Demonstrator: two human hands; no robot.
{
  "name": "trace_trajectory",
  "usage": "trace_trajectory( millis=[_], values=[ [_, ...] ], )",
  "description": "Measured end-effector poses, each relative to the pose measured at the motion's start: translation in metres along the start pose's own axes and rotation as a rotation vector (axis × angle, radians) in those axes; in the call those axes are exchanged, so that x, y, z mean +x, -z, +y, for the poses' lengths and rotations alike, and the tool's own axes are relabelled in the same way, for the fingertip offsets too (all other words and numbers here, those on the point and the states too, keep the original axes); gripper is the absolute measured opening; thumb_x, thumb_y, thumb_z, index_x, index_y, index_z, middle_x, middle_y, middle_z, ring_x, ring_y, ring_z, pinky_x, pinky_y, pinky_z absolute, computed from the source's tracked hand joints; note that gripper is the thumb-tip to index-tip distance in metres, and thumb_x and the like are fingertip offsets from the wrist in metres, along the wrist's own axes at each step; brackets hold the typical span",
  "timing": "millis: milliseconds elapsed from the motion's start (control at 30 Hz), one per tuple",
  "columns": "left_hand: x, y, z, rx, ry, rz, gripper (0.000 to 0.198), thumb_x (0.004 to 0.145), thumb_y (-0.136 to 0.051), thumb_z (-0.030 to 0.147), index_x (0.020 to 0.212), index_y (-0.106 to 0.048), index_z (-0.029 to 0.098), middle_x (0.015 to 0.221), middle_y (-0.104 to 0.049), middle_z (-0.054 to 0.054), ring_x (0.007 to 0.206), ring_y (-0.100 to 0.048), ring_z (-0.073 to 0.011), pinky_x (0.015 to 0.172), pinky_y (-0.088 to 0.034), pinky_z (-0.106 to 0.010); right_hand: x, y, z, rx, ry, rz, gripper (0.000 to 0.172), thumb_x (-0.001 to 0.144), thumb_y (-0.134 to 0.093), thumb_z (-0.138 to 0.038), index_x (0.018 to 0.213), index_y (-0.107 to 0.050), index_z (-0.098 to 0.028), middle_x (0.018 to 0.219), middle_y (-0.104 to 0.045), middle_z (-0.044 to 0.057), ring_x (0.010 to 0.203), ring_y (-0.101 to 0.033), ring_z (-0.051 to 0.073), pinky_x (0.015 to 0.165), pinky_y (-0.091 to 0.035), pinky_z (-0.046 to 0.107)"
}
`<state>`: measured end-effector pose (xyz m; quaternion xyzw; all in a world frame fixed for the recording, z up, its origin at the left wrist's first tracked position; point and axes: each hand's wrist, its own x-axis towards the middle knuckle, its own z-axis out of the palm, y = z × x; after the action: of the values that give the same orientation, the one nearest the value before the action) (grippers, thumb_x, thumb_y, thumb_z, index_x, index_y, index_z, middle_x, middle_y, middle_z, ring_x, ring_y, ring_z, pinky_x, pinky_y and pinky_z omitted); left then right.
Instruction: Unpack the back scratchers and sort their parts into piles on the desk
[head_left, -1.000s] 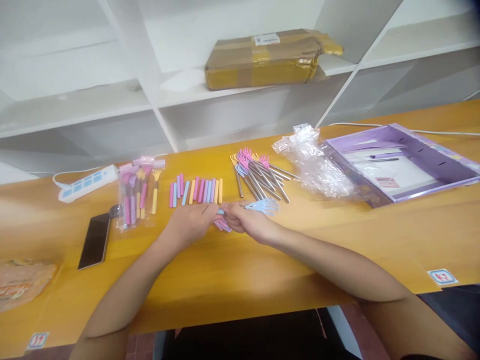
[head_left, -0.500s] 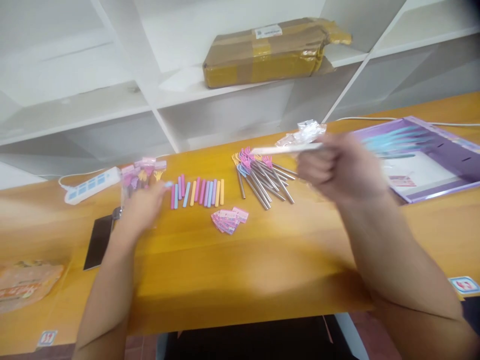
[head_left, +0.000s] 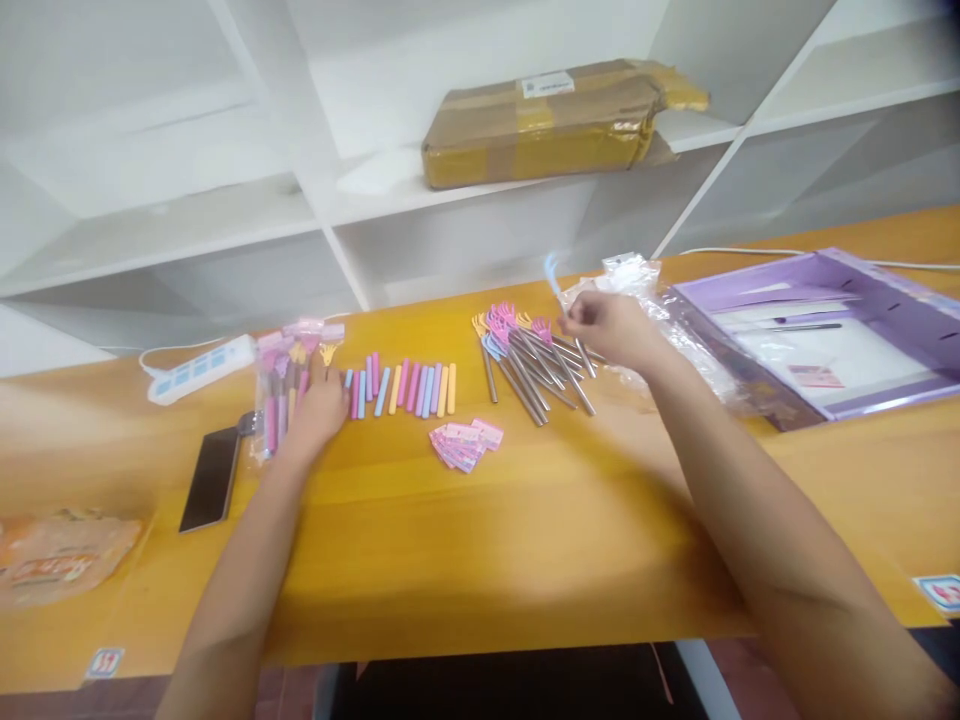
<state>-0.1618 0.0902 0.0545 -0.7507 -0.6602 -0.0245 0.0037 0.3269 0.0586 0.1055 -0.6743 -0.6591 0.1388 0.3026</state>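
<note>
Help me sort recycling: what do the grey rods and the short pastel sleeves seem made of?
Grey rods: likely metal, smooth with a dull sheen; their hand-shaped tips look like coloured plastic. Right hand holds one. Pastel sleeves: matte, probably soft plastic or rubber, unclear which.

Taped brown parcel (head_left: pixel 555 120) on the white shelf (head_left: pixel 225 215); power strip (head_left: pixel 199 368), dark phone (head_left: pixel 211 478), purple box (head_left: pixel 885 295) below.

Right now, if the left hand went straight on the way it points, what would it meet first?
Probably the left end of the row of coloured tubes, right in front of the left hand. The yellow-tipped stick lies close beside that line; the hand's height is unclear.
</note>
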Motion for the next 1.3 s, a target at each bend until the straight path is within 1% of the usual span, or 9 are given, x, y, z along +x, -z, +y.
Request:
trace_trajectory(
  millis=[167, 267, 433, 567, 767, 933, 1033, 1167, 1300],
  values=[
    [0.002, 0.006, -0.008, 0.007, 0.026, 0.135, 0.045, 0.1, -0.041, 0.019, 0.138, -0.062, 0.01, 0.147, -0.061, -0.026, 0.136, -0.06, -0.0393, 0.116, -0.049, -0.052, -0.002, -0.034, 0.002, -0.462, 0.018, -0.271, 0.01, 0.095, -0.06, -0.022, 0.086, -0.064, -0.02, 0.074, -0.07, 0.006, 0.069, -0.06, 0.02, 0.068, -0.038, 0.031],
    [0.002, 0.009, -0.015, 0.072, 0.096, 0.19, 0.049, 0.101, -0.048, 0.027, 0.145, -0.059, 0.008, 0.145, -0.06, -0.028, 0.138, -0.056, -0.0444, 0.117, -0.045, -0.056, -0.004, -0.043, 0.002, -0.509, 0.042, -0.308, 0.013, 0.096, -0.059, -0.024, 0.09, -0.07, -0.019, 0.078, -0.073, 0.01, 0.072, -0.062, 0.022, 0.067, -0.035, 0.032],
    [0.003, 0.005, -0.025, 0.139, 0.144, 0.152, 0.065, 0.1, -0.054, 0.041, 0.15, -0.051, -0.001, 0.149, -0.059, -0.032, 0.139, -0.053, -0.0488, 0.118, -0.043, -0.057, -0.006, -0.043, -0.001, -0.595, 0.052, -0.335, 0.027, 0.103, -0.052, -0.031, 0.101, -0.074, -0.016, 0.09, -0.077, 0.016, 0.079, -0.067, 0.025, 0.066, -0.032, 0.033],
    [0.005, 0.003, -0.026, 0.144, 0.162, 0.157, 0.068, 0.096, -0.058, 0.038, 0.151, -0.049, -0.001, 0.145, -0.063, -0.032, 0.142, -0.052, -0.049, 0.115, -0.045, -0.057, -0.008, -0.037, -0.008, -0.67, 0.086, -0.292, 0.035, 0.106, -0.044, -0.033, 0.102, -0.073, -0.015, 0.091, -0.077, 0.017, 0.079, -0.067, 0.025, 0.067, -0.031, 0.034],
    [0.004, 0.01, -0.016, -0.001, 0.23, 0.071, 0.055, 0.095, -0.054, 0.03, 0.143, -0.057, 0.005, 0.111, -0.076, -0.022, 0.109, -0.071, -0.0405, 0.096, -0.056, -0.049, -0.018, -0.033, -0.03, -0.541, 0.167, -0.129, 0.032, 0.105, -0.045, -0.036, 0.089, -0.067, -0.019, 0.084, -0.074, 0.012, 0.071, -0.061, 0.022, 0.065, -0.026, 0.033],
    [0.003, 0.007, -0.014, 0.121, 0.126, 0.159, 0.056, 0.098, -0.055, 0.039, 0.139, -0.06, 0.001, 0.14, -0.064, -0.033, 0.14, -0.055, -0.0474, 0.118, -0.043, -0.056, -0.03, -0.036, -0.049, -0.424, 0.241, -0.122, 0.03, 0.104, -0.047, -0.036, 0.082, -0.059, -0.021, 0.08, -0.071, 0.009, 0.069, -0.057, 0.021, 0.064, -0.025, 0.033],
    [0.002, 0.003, -0.016, 0.144, 0.128, 0.12, 0.054, 0.099, -0.053, 0.035, 0.138, -0.06, -0.002, 0.135, -0.067, -0.034, 0.14, -0.055, -0.0475, 0.121, -0.039, -0.056, -0.035, -0.036, -0.056, -0.371, 0.251, -0.157, 0.029, 0.104, -0.049, -0.035, 0.08, -0.056, -0.021, 0.079, -0.07, 0.008, 0.066, -0.056, 0.02, 0.063, -0.025, 0.032],
    [0.002, 0.009, -0.017, 0.111, 0.237, 0.128, 0.061, 0.093, -0.06, 0.037, 0.143, -0.058, 0.002, 0.119, -0.074, -0.028, 0.129, -0.062, -0.0481, 0.11, -0.048, -0.055, -0.038, -0.038, -0.059, -0.325, 0.277, -0.188, 0.031, 0.105, -0.048, -0.036, 0.079, -0.053, -0.021, 0.078, -0.07, 0.008, 0.065, -0.056, 0.019, 0.062, -0.024, 0.032],
    [-0.002, 0.035, -0.007, -0.116, 0.254, 0.041, 0.054, 0.096, -0.057, 0.04, 0.139, -0.064, 0.008, 0.107, -0.078, -0.021, 0.104, -0.071, -0.0412, 0.092, -0.054, -0.047, -0.04, -0.043, -0.063, -0.209, 0.294, -0.186, 0.025, 0.103, -0.051, -0.033, 0.081, -0.054, -0.021, 0.078, -0.069, 0.008, 0.069, -0.059, 0.02, 0.064, -0.031, 0.032]
  ],
)
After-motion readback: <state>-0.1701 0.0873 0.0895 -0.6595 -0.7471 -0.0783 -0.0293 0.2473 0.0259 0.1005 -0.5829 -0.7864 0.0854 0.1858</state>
